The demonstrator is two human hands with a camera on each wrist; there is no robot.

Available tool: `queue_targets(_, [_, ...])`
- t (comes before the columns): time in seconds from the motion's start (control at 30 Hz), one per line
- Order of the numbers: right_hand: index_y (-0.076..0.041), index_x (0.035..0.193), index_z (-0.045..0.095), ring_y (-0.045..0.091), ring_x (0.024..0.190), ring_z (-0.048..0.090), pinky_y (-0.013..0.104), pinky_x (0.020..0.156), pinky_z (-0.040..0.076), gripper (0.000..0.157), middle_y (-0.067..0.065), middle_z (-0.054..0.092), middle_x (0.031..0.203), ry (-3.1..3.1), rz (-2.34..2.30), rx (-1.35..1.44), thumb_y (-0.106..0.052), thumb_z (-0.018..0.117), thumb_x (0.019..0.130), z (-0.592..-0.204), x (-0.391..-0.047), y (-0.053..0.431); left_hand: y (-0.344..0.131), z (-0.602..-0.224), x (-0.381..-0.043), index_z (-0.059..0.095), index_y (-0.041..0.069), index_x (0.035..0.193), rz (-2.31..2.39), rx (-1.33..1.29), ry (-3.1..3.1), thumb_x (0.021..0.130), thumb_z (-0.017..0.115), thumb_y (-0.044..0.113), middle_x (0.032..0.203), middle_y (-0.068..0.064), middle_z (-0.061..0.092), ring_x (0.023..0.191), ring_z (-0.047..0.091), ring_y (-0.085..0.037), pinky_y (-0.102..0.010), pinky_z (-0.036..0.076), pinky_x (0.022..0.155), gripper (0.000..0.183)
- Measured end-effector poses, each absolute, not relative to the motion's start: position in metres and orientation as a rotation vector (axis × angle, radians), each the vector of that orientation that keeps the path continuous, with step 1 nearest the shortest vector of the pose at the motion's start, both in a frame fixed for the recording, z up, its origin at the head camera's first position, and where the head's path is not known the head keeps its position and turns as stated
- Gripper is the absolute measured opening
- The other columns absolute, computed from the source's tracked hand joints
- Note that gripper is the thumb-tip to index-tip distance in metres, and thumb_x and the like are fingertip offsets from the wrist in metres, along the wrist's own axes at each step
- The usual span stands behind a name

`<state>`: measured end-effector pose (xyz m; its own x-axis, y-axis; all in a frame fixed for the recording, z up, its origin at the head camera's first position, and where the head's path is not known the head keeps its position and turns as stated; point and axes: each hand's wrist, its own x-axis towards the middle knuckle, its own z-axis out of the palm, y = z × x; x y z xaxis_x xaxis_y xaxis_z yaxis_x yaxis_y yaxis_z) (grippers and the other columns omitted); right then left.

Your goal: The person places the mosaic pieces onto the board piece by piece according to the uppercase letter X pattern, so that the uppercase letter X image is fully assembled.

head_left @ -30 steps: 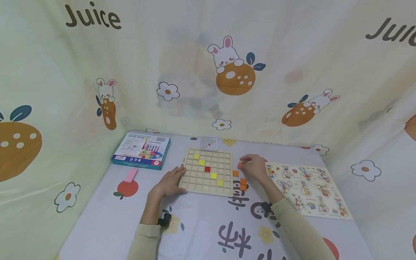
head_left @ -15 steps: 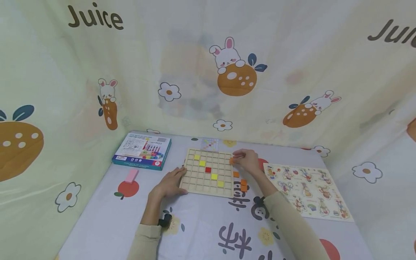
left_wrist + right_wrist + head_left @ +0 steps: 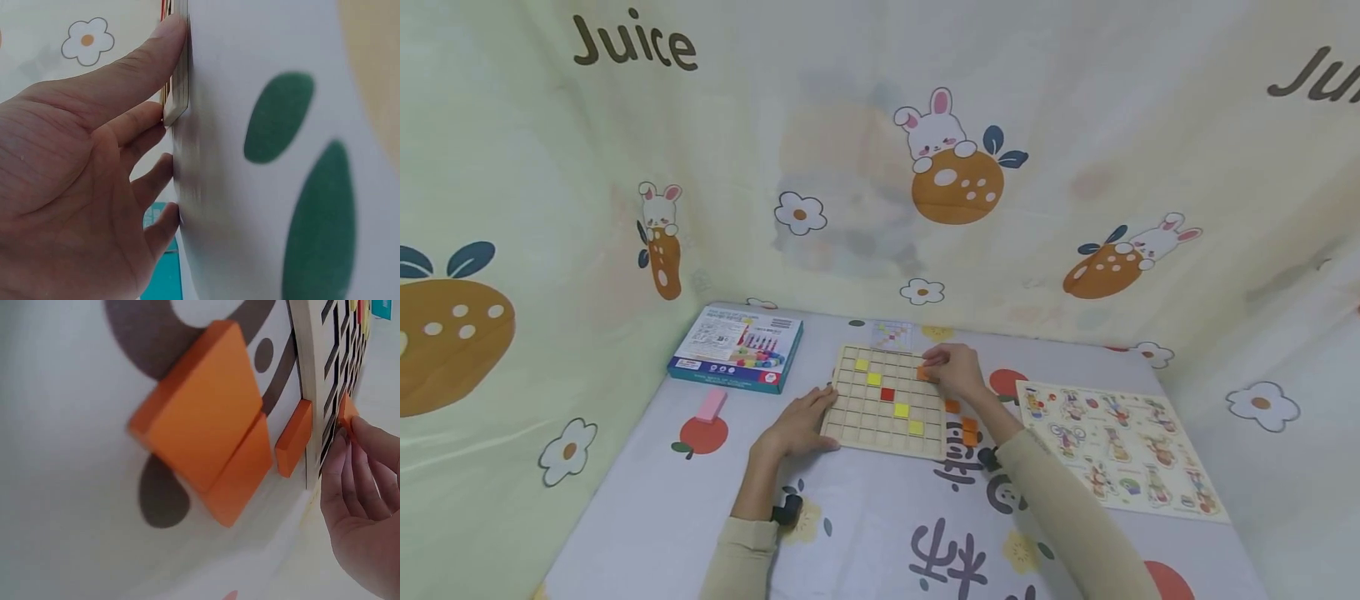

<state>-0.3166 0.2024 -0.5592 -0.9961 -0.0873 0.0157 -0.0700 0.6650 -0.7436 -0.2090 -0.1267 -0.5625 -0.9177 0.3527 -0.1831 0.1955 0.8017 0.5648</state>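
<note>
A square wooden grid board (image 3: 861, 421) lies on the table with yellow tiles (image 3: 901, 411) and a red tile (image 3: 887, 395) along a diagonal of its cells. My left hand (image 3: 796, 423) rests at its near left corner, thumb on the near edge and the other fingers spread along the left side. Thumb and fingertips of my right hand (image 3: 955, 371) pinch an orange tile (image 3: 348, 411) over the upper right cells. One orange tile (image 3: 295, 439) lies beside the board's right edge. Two more orange tiles (image 3: 203, 409) lie nearer, one overlapping the other.
Behind the board lies a small pattern card (image 3: 892, 336). A boxed set (image 3: 735, 347) and a pink block (image 3: 711, 406) are on the left. To the right is a flat sheet of printed figures (image 3: 1123, 450). A printed curtain (image 3: 850, 167) surrounds the table.
My right hand has carried the orange tile leftward from beside the board to over its upper right cells. The left hand keeps its place at the corner. The head view has shifted slightly.
</note>
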Motion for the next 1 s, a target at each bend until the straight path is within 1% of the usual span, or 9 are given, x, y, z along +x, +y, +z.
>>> queue_targets(0.2, [-0.013,0.102,0.079,0.016,0.084,0.074,0.034,0.075,0.063,0.015,-0.003,0.077,0.09,2.908,-1.224,-0.157,-0.015,0.084,0.088,-0.564,-0.321,0.197,-0.126,-0.562,-0.209,0.037,0.013,0.163,0.802,0.41,2.708,0.087,0.085,0.032,0.171,-0.008,0.029,0.16,0.018,-0.033,-0.056,0.02,0.128,0.092])
queue_targets(0.3, [-0.017,0.098,0.079,0.016,0.085,0.073,0.035,0.077,0.062,0.011,-0.004,0.077,0.09,2.914,-1.183,-0.117,-0.015,0.084,0.089,-0.563,-0.319,0.193,-0.127,-0.569,-0.211,0.037,0.013,0.163,0.808,0.416,2.721,0.086,0.085,0.032,0.171,-0.007,0.029,0.16,0.018,-0.033,-0.055,0.019,0.129,0.092])
queue_targets(0.37, [-0.018,0.099,0.079,0.016,0.086,0.073,0.036,0.08,0.062,0.011,-0.004,0.077,0.09,2.897,-1.166,-0.113,-0.014,0.084,0.089,-0.561,-0.318,0.193,-0.128,-0.575,-0.213,0.038,0.015,0.163,0.815,0.418,2.73,0.085,0.086,0.033,0.171,-0.006,0.029,0.16,0.018,-0.032,-0.055,0.019,0.129,0.093])
queue_targets(0.5, [-0.016,0.103,0.08,0.017,0.09,0.073,0.039,0.086,0.06,0.016,-0.004,0.078,0.092,2.891,-1.133,-0.158,-0.012,0.084,0.088,-0.558,-0.317,0.194,-0.128,-0.576,-0.214,0.037,0.016,0.163,0.813,0.417,2.731,0.085,0.086,0.035,0.171,-0.004,0.03,0.16,0.018,-0.031,-0.054,0.019,0.129,0.094])
queue_targets(0.53, [-0.015,0.105,0.079,0.018,0.09,0.073,0.039,0.086,0.06,0.018,-0.003,0.078,0.093,2.887,-1.132,-0.168,-0.012,0.084,0.088,-0.557,-0.317,0.196,-0.127,-0.573,-0.213,0.038,0.015,0.163,0.815,0.424,2.73,0.085,0.086,0.034,0.171,-0.005,0.03,0.16,0.019,-0.032,-0.055,0.019,0.129,0.094])
queue_targets(0.7, [-0.009,0.113,0.078,0.021,0.093,0.073,0.041,0.084,0.062,0.024,0.0,0.077,0.098,2.891,-1.168,-0.166,-0.012,0.082,0.09,-0.548,-0.306,0.205,-0.125,-0.559,-0.208,0.038,0.011,0.162,0.794,0.436,2.72,0.087,0.085,0.031,0.171,-0.009,0.03,0.159,0.019,-0.034,-0.055,0.02,0.128,0.091])
queue_targets(0.87, [-0.007,0.113,0.078,0.022,0.092,0.074,0.043,0.084,0.06,0.025,0.002,0.078,0.097,2.937,-1.175,-0.184,-0.012,0.082,0.089,-0.54,-0.292,0.22,-0.126,-0.559,-0.208,0.039,0.01,0.162,0.809,0.44,2.721,0.086,0.086,0.031,0.17,-0.01,0.031,0.159,0.02,-0.036,-0.057,0.02,0.128,0.091])
queue_targets(1.0, [-0.008,0.112,0.077,0.024,0.092,0.073,0.043,0.082,0.06,0.025,0.005,0.078,0.098,2.95,-1.122,-0.177,-0.012,0.083,0.088,-0.536,-0.28,0.231,-0.126,-0.57,-0.212,0.038,0.012,0.163,0.802,0.428,2.726,0.086,0.086,0.032,0.171,-0.008,0.029,0.159,0.018,-0.034,-0.056,0.019,0.128,0.093])
